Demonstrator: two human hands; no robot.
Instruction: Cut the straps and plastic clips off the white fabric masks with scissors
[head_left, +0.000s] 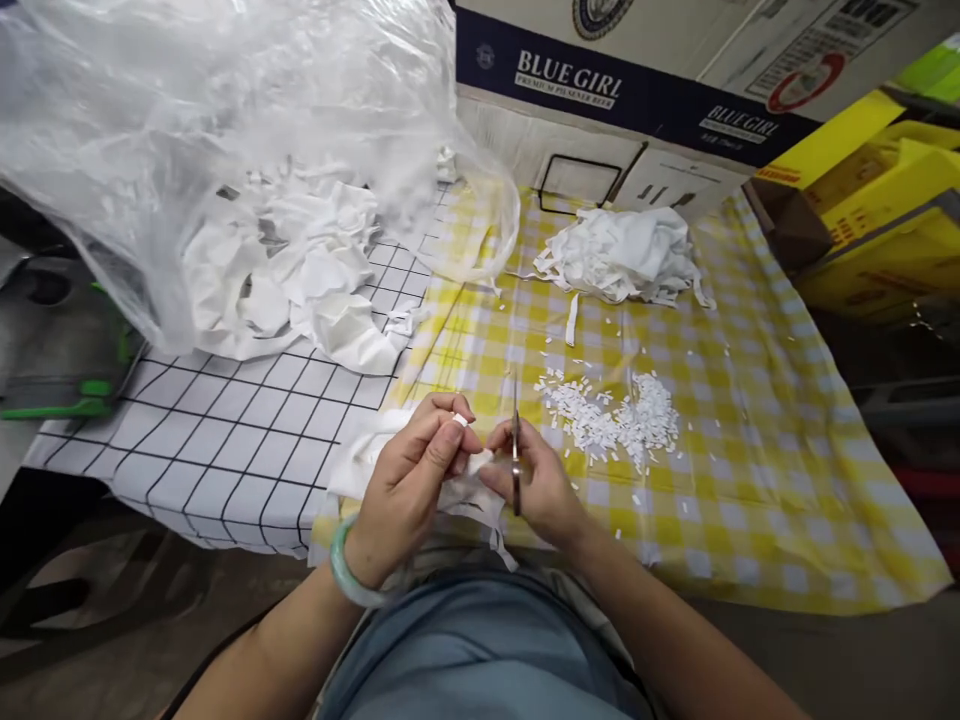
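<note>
My left hand (412, 480), with a pale green bangle on its wrist, pinches a small white fabric strip (461, 421) between thumb and fingers. More white cloth (360, 455) lies bunched under it. My right hand (536, 485) is closed round a pair of scissors (515, 450) whose blades point away from me, right beside the strip. Just past the scissors lies a heap of small white cut pieces (622, 415) on the yellow checked tablecloth (750, 480).
A pile of white strips (622, 255) sits farther back. A big clear plastic bag (187, 130) of white cloth scraps rests on a black-and-white grid cloth (225, 440) at left. A Blue Girl cardboard box (637, 90) stands behind, yellow boxes (885, 200) at right.
</note>
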